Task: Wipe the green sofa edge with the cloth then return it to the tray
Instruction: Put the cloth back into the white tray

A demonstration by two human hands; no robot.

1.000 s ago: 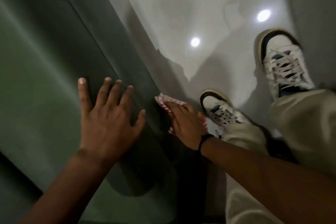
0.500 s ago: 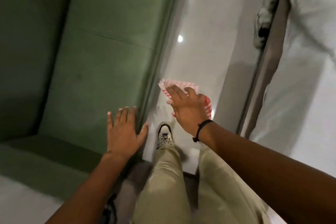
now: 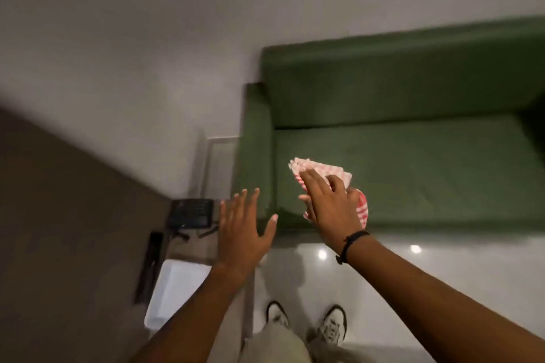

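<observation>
- The white tray [image 3: 174, 289] sits low on the left, on a brown table [image 3: 73, 244] — near a dark phone [image 3: 191, 213].
- The left hand [image 3: 243, 236] is empty, fingers spread wide.
- The right hand [image 3: 331, 209] has its fingers closed on the red-and-white cloth [image 3: 321, 172], held over the green sofa [image 3: 398, 132].
- The cloth looks soft, light and floppy — a bunched handful should hold it best.
- I see no words to read.

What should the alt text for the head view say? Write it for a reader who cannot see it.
Seen from above, a person's right hand holds a red-and-white checked cloth over a green sofa, while the open, empty left hand hovers beside the sofa's armrest. A white tray lies lower left, and the person's white sneakers stand on a glossy floor.
</observation>
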